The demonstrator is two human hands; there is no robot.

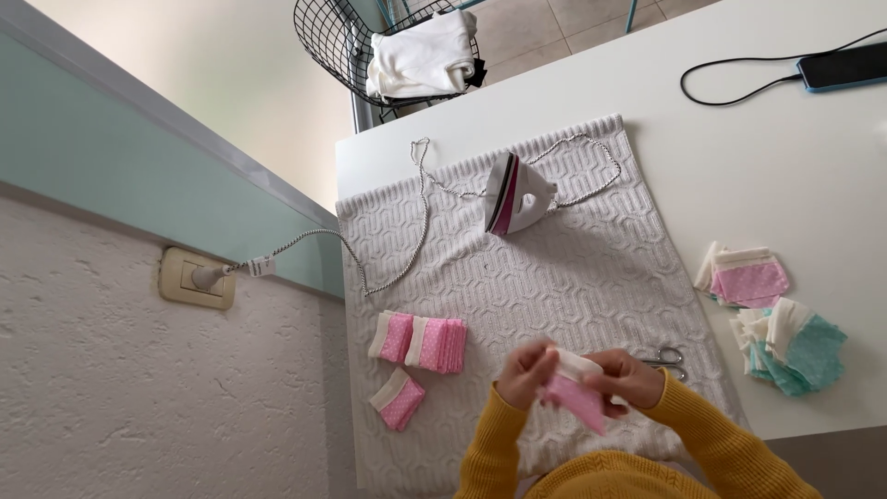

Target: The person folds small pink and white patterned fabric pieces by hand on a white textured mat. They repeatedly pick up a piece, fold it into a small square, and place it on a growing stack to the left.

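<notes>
Low in the middle of the frame: left hand (525,371) and right hand (628,377), both pinched shut on one small pink and white cloth piece (575,393), held just above the white towel (554,277). Yellow sleeves (702,444) at the bottom edge. Just right of the right hand, scissors (667,358) lying on the towel. Left of the hands, three folded pink pieces (418,346) on the towel. Near the top middle, an iron (514,194) standing on the towel, its cord (370,268) running left to a wall plug (199,275). At the right, on the white table (785,166), pink and green cloth piles (776,319). Upper right, a phone (845,66). Top middle, a wire basket (342,42) with white cloth.
</notes>
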